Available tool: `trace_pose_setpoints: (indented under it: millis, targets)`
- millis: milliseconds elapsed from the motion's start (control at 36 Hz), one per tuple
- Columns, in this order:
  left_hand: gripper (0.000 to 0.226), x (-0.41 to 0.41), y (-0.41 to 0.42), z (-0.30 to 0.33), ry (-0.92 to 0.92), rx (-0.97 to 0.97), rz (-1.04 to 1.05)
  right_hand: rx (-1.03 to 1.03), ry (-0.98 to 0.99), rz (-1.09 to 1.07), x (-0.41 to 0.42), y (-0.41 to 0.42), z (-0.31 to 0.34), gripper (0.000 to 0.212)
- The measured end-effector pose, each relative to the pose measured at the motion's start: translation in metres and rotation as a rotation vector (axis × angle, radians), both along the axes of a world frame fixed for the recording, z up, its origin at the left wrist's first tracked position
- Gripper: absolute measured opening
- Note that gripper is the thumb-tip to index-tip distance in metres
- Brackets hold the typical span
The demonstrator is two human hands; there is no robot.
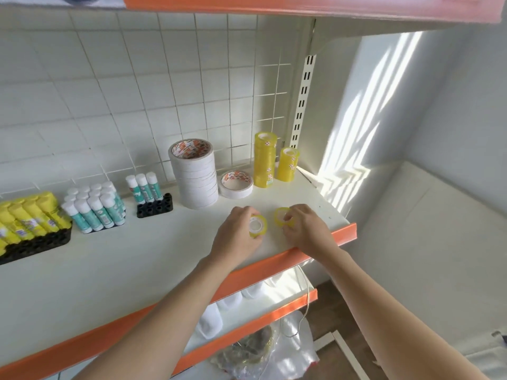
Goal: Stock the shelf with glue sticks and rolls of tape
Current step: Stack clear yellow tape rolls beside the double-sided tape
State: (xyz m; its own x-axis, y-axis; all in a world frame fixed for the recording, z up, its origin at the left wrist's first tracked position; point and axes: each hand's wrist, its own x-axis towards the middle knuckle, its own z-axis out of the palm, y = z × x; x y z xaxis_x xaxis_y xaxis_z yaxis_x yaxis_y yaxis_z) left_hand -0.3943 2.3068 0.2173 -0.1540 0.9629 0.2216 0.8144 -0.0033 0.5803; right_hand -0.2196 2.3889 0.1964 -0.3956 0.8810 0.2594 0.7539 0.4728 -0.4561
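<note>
Near the front edge of the shelf [164, 270], my left hand [236, 234] gripped one yellow tape roll [258, 226], my right hand [304, 229] pinched another roll [282, 218]. Both yellow stacks [264, 160] stood behind, at the back, nearer my right hand.

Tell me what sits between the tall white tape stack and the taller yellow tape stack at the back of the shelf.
One low white tape roll, lying flat on the shelf, between the tall white stack and the taller yellow stack. The head view shows it.
</note>
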Motion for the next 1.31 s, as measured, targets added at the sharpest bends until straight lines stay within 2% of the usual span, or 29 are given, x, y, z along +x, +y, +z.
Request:
trace_pose_setpoints:
  millis: [83, 278, 417, 556, 722, 861, 1000, 1111, 1194, 1306]
  targets:
    - [0.044, 0.011, 0.014, -0.005, 0.020, -0.017, 0.003, -0.007, 0.010, -0.002, 0.004, 0.012, -0.003, 0.016]
    - [0.048, 0.025, 0.037, -0.013, 0.082, -0.020, 0.020, -0.039, -0.103, -0.096, 0.009, 0.044, 0.002, 0.023]
    - [0.044, 0.032, 0.051, -0.016, 0.121, -0.010, 0.028, -0.022, -0.087, -0.122, 0.009, 0.046, -0.002, 0.027]
    - [0.044, 0.037, 0.065, -0.015, 0.057, 0.002, 0.036, -0.021, -0.024, -0.149, 0.011, 0.044, -0.002, 0.038]
    - [0.049, 0.036, 0.065, -0.024, 0.025, 0.015, 0.012, -0.029, -0.089, -0.163, 0.011, 0.045, -0.003, 0.035]
    - [0.038, 0.028, 0.057, -0.031, 0.094, 0.055, 0.007, -0.022, -0.095, -0.166, 0.011, 0.047, -0.004, 0.029]
    - [0.033, 0.018, 0.051, -0.040, 0.239, 0.106, 0.032, -0.016, 0.014, -0.154, 0.012, 0.047, -0.004, 0.025]
    - [0.031, 0.016, 0.050, -0.045, 0.264, 0.126, 0.073, 0.095, 0.169, -0.156, 0.013, 0.052, 0.000, 0.020]
    - [0.041, 0.016, 0.050, -0.047, 0.277, 0.145, 0.068, 0.201, 0.219, -0.170, 0.010, 0.062, 0.010, 0.017]
    - [0.042, 0.016, 0.051, -0.049, 0.277, 0.150, 0.071, 0.255, 0.273, -0.174, 0.004, 0.084, 0.030, 0.017]
